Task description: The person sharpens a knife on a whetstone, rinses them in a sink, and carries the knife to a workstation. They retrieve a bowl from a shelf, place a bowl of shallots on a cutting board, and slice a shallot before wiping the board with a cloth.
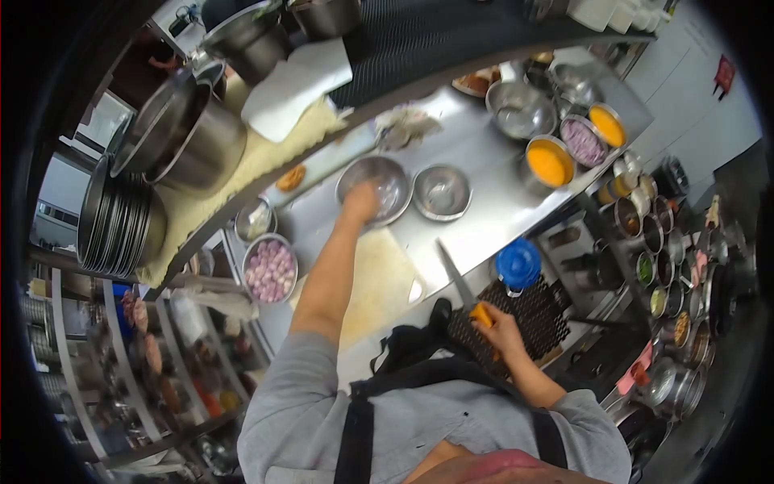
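My left hand (pixel 360 202) reaches down into a steel bowl (pixel 347 179) at the back of the counter; its fingers are blurred and hidden in the bowl. On the orange handle of a long knife (pixel 458 274), my right hand (pixel 501 333) is closed, near the counter's front edge, and the blade points up and left. A second steel bowl (pixel 443 193) stands just right of the first. Below the bowls lies a pale cutting board (pixel 373 282) with a small white piece (pixel 415 291) at its right edge. A bowl of peeled shallots (pixel 270 271) is at the left.
Containers of orange food (pixel 550 164) and chopped purple food (pixel 584 142) stand at the right. An overhead shelf (pixel 201 211) carries pots and stacked pans. A blue-lidded container (pixel 518 264) is below the counter's front edge. Many small bowls line the far right.
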Demonstrator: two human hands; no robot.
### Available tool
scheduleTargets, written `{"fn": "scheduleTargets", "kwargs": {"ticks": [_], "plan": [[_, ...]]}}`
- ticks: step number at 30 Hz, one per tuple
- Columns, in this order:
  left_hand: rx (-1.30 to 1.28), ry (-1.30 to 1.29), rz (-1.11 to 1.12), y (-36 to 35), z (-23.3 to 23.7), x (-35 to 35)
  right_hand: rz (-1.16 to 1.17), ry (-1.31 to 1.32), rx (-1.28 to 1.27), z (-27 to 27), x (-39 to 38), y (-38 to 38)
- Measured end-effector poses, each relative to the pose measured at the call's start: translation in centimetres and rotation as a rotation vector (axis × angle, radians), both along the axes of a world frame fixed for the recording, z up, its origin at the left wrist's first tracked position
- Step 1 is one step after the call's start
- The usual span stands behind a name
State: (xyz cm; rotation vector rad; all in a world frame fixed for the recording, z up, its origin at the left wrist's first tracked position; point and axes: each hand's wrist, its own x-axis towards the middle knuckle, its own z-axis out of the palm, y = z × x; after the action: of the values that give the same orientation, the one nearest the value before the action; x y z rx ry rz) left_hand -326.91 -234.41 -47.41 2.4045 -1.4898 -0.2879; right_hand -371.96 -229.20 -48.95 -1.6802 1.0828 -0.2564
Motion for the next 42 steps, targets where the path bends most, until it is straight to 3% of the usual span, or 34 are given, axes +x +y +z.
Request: {"fn": "scheduleTargets", "kwargs": {"ticks": [2, 3, 5, 8, 11, 14, 17, 19, 22, 24, 29, 34, 38, 39, 40, 41, 42], "plan": [[-0.28, 0.203, 0.033, 0.7, -0.4, -0.2, 0.139, -0.036, -0.379, -0.3, 1.3, -2.1], [-0.304, 0.188, 0.029, 0.8, 0.6, -0.1, 0.137, -0.051, -0.404, 0.5, 2.3, -3.4], [-0.494, 0.197, 0.251, 2.5, 1.5, -0.5, 0.207, 0.116, -0.34, 2.4, 3.7, -5.3], [-0.618, 0.204, 0.223, 7.1, 0.3, -1.8, 0.235, 0.147, -0.511, 1.0, 5.0, -8.6], [-0.617, 0.149, 0.263, 14.0, -1.4, -4.3, 0.204, 0.179, -0.51, 1.1, 6.0, -11.2], [-0.529, 0.101, 0.432, 22.8, -4.6, -7.4, 0.153, 0.211, -0.516, 0.7, 6.1, -13.2], [-0.298, 0.03, 0.751, 31.4, -6.9, -9.4, 0.07, 0.205, -0.63, -0.7, 6.0, -14.6], [-0.101, -0.01, 0.911, 35.1, -8.0, -9.9, 0.075, 0.271, -0.639, -0.5, 7.0, -14.9], [-0.109, -0.059, 1.009, 36.7, -9.6, -9.4, 0.09, 0.353, -0.65, -2.0, 8.3, -16.0], [0.13, 0.235, 1.072, 36.0, -7.3, -9.0, 0.084, 0.381, -0.711, -3.1, 9.6, -16.5], [0.12, 0.116, 1.015, 36.1, -9.2, -7.9, 0.055, 0.391, -0.722, -4.3, 11.5, -18.1], [0.159, 0.089, 0.959, 37.2, -11.0, -6.2, 0.073, 0.228, -0.762, -6.2, 11.5, -19.7], [0.283, 0.027, 0.841, 38.5, -13.1, -3.9, -0.084, 0.059, -0.841, -4.8, 9.5, -17.2], [0.374, -0.136, 0.548, 40.8, -16.5, -1.4, -0.113, -0.045, -0.837, -3.7, 8.8, -15.9], [0.415, -0.091, 0.488, 40.4, -15.5, -1.2, -0.144, -0.148, -0.834, -2.9, 8.2, -14.9], [0.509, -0.237, 0.286, 39.9, -13.8, -1.8, -0.128, -0.21, -0.812, -2.9, 7.5, -13.7], [0.474, -0.11, 0.223, 38.1, -9.4, -3.3, -0.172, -0.292, -0.779, -2.5, 7.1, -12.0]]}}
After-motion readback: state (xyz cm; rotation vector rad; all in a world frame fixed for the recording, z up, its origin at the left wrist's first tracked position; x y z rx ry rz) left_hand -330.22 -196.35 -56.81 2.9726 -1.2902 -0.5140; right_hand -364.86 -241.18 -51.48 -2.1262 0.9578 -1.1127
